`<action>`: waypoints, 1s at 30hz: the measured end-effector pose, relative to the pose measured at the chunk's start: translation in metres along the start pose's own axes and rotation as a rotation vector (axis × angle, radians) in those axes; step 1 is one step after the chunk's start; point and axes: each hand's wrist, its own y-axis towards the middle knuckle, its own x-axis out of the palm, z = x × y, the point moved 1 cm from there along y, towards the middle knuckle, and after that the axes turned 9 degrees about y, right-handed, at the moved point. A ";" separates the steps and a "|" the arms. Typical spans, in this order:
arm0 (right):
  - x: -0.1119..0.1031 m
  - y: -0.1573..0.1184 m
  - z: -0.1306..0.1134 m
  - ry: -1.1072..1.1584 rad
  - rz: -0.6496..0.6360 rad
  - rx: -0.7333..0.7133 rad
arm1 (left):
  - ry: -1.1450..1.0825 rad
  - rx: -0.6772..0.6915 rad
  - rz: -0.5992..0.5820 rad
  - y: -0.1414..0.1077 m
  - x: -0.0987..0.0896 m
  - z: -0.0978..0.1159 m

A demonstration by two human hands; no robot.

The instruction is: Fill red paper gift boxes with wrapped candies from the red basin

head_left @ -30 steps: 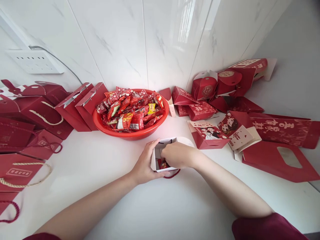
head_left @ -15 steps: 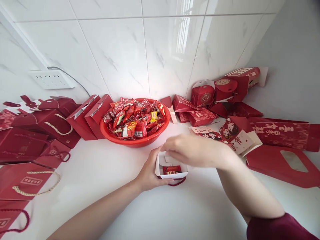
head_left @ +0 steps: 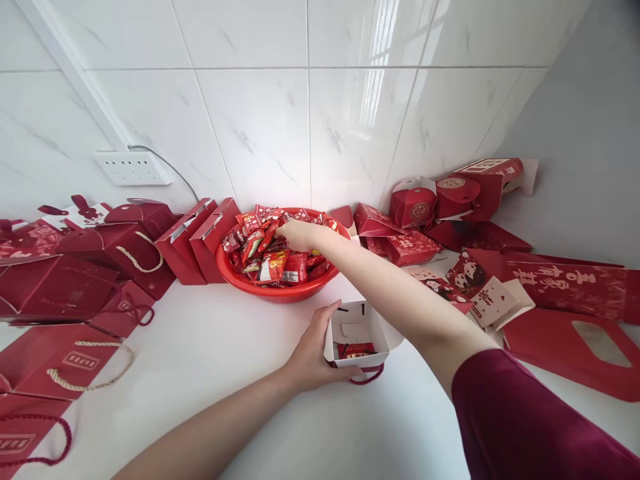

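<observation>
My left hand (head_left: 319, 352) grips the near left corner of a small open gift box (head_left: 331, 347), thumb along its front. Its inside is white, and a red wrapped candy (head_left: 356, 350) lies at the bottom near the front wall. A dark red cord handle (head_left: 369, 379) hangs at the box's near side. My right hand (head_left: 299, 235) reaches over the box into a red plastic basin (head_left: 285, 293) heaped with wrapped candies (head_left: 273, 265). Its fingers are among the candies and hidden, so I cannot see whether they hold one.
Folded red gift boxes with rope handles (head_left: 83, 360) stand along the left. Two upright red boxes (head_left: 215, 243) stand beside the basin. More red boxes (head_left: 413, 247) and flat cartons (head_left: 575, 347) crowd the right. A socket strip (head_left: 133, 168) is on the tiled wall.
My right hand has moved from over the gift box, up and left, into the candy basin. The left hand still holds the box, whose inside now shows more fully. The view has shifted slightly.
</observation>
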 end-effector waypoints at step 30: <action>0.021 -0.115 0.042 1.109 0.506 0.259 | -0.040 0.054 0.071 0.002 0.000 -0.005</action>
